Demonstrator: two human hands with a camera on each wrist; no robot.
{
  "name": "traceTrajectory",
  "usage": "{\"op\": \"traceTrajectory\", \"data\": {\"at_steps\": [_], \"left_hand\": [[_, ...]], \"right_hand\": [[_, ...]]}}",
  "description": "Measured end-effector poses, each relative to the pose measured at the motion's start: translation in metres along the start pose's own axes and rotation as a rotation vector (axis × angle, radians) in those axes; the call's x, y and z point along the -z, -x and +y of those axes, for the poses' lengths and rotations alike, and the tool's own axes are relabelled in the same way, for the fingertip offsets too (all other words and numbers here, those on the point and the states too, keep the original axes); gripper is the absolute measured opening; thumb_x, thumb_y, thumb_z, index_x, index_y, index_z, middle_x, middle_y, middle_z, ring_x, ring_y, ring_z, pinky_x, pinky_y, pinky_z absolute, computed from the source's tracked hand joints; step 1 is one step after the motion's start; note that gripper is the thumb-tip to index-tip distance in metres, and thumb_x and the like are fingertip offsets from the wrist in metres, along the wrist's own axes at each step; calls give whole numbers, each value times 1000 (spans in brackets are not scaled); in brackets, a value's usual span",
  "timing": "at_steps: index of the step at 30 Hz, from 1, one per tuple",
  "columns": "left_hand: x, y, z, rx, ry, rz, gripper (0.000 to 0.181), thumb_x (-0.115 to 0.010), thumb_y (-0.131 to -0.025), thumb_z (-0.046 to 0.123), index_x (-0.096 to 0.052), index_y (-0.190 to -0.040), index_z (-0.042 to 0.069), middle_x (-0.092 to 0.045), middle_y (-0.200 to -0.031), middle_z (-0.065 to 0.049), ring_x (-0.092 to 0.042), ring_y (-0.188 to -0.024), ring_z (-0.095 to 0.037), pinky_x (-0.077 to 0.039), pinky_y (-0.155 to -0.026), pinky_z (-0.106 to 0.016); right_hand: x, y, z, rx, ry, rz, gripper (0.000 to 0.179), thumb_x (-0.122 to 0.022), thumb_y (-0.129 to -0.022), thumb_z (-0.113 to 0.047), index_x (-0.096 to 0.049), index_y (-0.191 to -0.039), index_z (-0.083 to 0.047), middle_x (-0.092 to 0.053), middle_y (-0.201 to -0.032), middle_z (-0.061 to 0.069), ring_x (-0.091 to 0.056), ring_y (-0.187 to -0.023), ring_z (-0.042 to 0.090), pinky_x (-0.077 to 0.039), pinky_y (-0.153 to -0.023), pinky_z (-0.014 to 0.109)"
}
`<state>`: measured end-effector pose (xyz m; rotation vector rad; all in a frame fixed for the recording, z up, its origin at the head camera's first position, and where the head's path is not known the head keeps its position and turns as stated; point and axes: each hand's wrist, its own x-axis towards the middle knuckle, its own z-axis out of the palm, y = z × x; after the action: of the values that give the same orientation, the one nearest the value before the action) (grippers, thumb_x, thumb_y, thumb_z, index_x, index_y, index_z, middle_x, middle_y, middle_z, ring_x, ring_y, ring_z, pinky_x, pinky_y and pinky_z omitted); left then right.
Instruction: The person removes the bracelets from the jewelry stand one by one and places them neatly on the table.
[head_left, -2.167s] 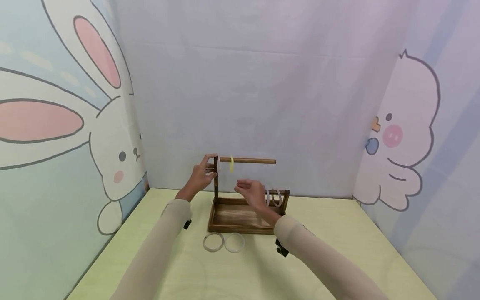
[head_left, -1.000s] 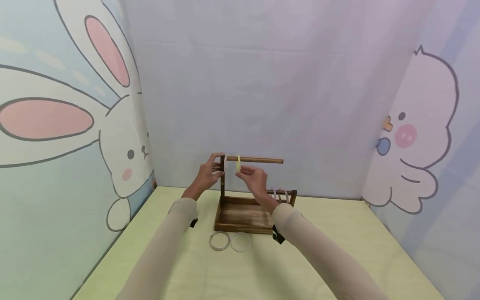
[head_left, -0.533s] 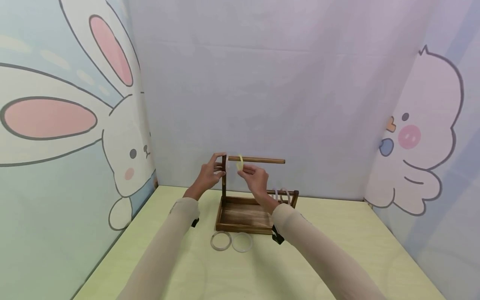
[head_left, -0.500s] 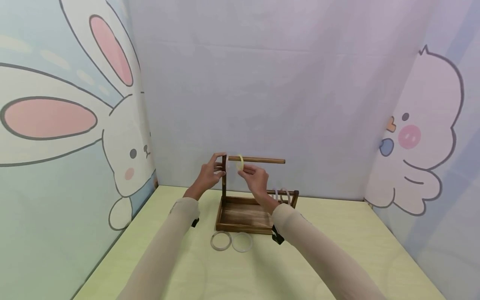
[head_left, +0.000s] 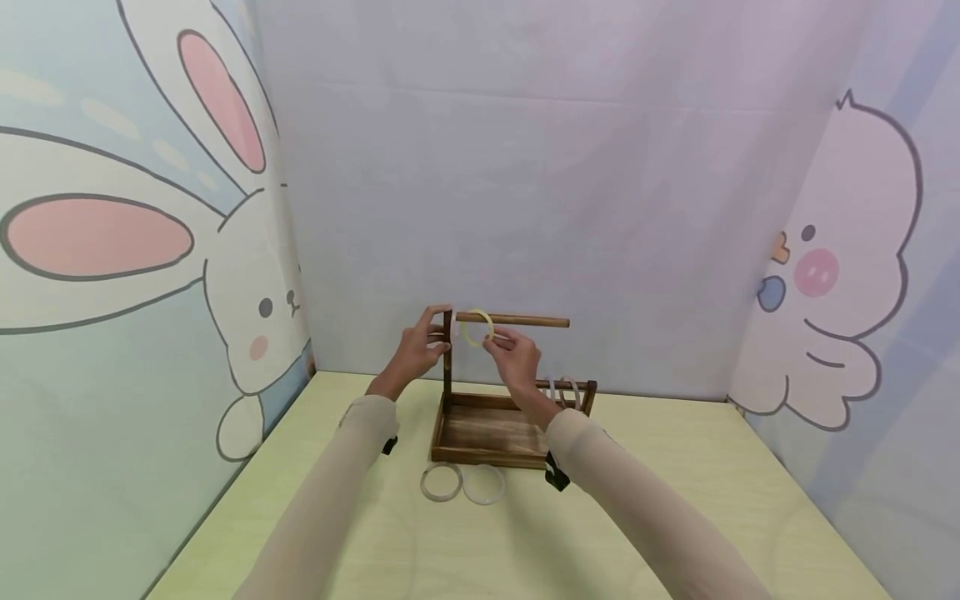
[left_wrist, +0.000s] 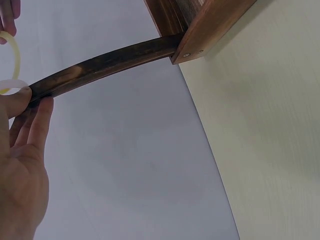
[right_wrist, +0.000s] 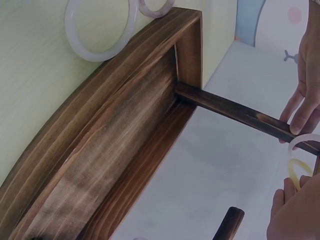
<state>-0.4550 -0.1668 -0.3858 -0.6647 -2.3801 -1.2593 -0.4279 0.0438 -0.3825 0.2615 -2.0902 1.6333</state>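
A dark wooden rack has a left post [head_left: 447,371] with an upper bar [head_left: 525,320] running right from it. My left hand [head_left: 415,348] grips the top of this post between thumb and fingers. A yellow bangle [left_wrist: 17,57] hangs around the upper bar near the post, its round face turned towards the head camera. My right hand [head_left: 516,360] pinches the lower right of its ring between thumb and fingertips. Right beside the post, close to my left thumb, is a white bangle [right_wrist: 291,150] on the same bar.
The rack's tray base [head_left: 487,457] stands on the pale yellow table [head_left: 645,517]. On the lower right bar hang a whitish bangle [head_left: 552,390] and a brownish bangle [head_left: 577,393], partly behind my right wrist. Before the tray lie a greyish bangle [head_left: 424,490] and a clear white bangle [head_left: 483,502].
My right hand has risen to the yellow bangle and taken hold of it. The bangle has turned from edge-on to nearly face-on. My left hand keeps its grip on the post.
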Motion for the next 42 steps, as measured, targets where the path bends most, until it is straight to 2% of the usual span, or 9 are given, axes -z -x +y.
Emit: {"op": "traceTrajectory", "data": {"at_steps": [15,21,28,33,37,42], "left_hand": [[-1,-2,4,-28,8,2,75,-70,-95,-8,-39,-155,25,-66,-130,-28,-68,-120,-37,-59,-97,-48],[0,0,5,-28,13,-2,73,-69,-95,-9,-38,-156,19,-66,-129,-30,-67,-120,-39,-58,-98,-50],[0,2,3,-32,3,-2,74,-69,-95,-9,-38,-155,21,-67,-129,-29,-68,-120,-39,-58,-98,-50],[1,5,2,-29,16,-3,74,-69,-95,-10,-37,-155,20,-65,-130,-33,-67,-120,-42,-57,-97,-53],[1,6,3,-7,17,-8,76,-69,-95,-9,-37,-156,24,-64,-132,-32,-66,-122,-41,-57,-99,-52],[0,5,3,-14,16,-8,76,-70,-95,-8,-37,-157,22,-65,-131,-29,-66,-122,-40,-58,-97,-52]], "right_hand": [[22,0,-2,-11,-4,-9,30,-82,-92,-15,-78,-121,-10,-79,-103,12,-77,-99,25,-62,-90,46],[32,2,1,7,27,-8,31,-81,-92,-13,-77,-123,-8,-79,-104,13,-77,-100,25,-62,-90,47],[42,4,4,-9,16,-12,31,-81,-93,-15,-77,-123,-8,-79,-104,13,-77,-101,26,-62,-88,47],[48,2,7,-49,-12,-26,31,-81,-93,-17,-77,-122,-9,-79,-105,12,-76,-101,25,-62,-90,46],[53,0,10,-52,11,-37,33,-81,-93,-19,-76,-125,-10,-79,-106,12,-76,-102,24,-62,-90,45],[63,0,11,-53,45,-14,33,-81,-93,-18,-76,-125,-9,-79,-105,12,-77,-100,26,-61,-90,47]]}}
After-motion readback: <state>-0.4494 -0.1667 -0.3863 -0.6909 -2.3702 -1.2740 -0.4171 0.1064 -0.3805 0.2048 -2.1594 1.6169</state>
